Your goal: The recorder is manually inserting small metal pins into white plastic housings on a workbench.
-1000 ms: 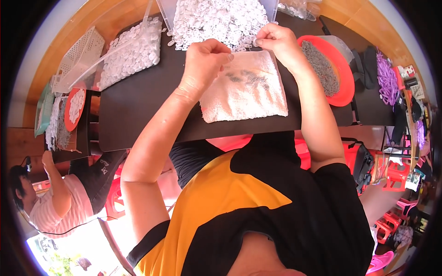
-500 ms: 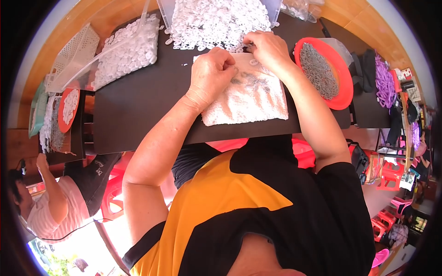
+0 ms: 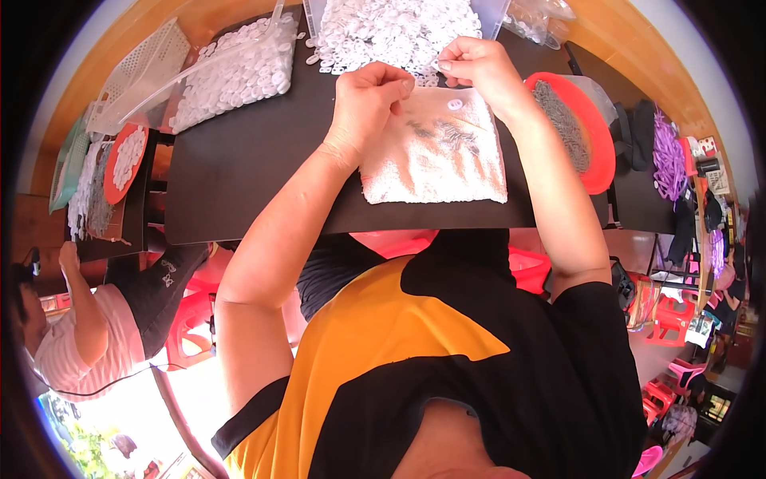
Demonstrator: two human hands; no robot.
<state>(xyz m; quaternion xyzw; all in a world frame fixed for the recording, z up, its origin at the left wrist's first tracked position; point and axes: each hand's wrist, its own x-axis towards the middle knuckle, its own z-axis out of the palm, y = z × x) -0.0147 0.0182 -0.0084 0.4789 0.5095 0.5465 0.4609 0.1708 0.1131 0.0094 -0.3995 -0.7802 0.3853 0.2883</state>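
Note:
A pale towel (image 3: 431, 182) lies on the dark table in front of me, with thin grey pieces (image 3: 456, 137) scattered over its middle. Near its far right corner rests one small white oval piece (image 3: 455, 104). My left hand (image 3: 369, 104) is closed in a pinch over the towel's far left corner; whatever its fingertips hold is too small to name. Just beyond the towel, at the edge of a heap of white oval pieces (image 3: 399, 36), my right hand (image 3: 483, 73) pinches thumb and fingers together. Something whitish shows at its fingertips, not clearly enough to name.
On the right stands a red plate (image 3: 600, 152) of grey pieces. A clear bag of white pieces (image 3: 235, 76) lies at the left. Farther left are a white perforated basket (image 3: 148, 68), a red dish (image 3: 114, 188) and another person (image 3: 104, 319). Purple strands (image 3: 669, 152) lie far right.
My right hand has shifted slightly away to the right, its fingers now pinched at the heap's edge. My left hand stays pinched over the towel corner. The whole view has shifted slightly.

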